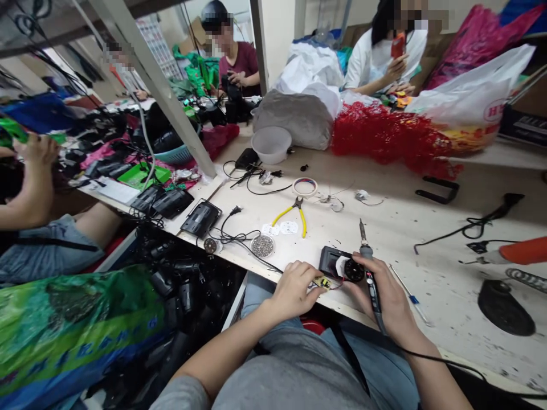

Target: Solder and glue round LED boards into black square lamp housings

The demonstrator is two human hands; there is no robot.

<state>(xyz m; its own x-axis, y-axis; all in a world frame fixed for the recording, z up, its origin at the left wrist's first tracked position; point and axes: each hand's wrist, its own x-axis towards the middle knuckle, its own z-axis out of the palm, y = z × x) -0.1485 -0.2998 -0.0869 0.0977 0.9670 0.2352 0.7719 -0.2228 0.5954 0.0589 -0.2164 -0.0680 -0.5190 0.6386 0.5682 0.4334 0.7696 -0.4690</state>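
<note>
My left hand (296, 289) pinches a small circuit board (325, 282) with a yellow component at the bench's front edge. In my right hand (391, 299) is a soldering iron (372, 285), its metal tip pointing up and away from me. Between the hands lies a black plastic housing (330, 258) with a round black part (354, 270) and a white patch on it. Fingers of my right hand rest against that round part. Thin wires run near the board. Yellow-handled cutters (298, 212) lie open beyond the housing, near a round dish of small metal pieces (262, 246).
A roll of tape (305, 187), a white bowl (271, 144) and corded parts lie farther back. On the right are a black stand base (505, 307) and an orange-handled tool (523, 250). Red netting (384, 134) and bags line the back. Other people sit across and left.
</note>
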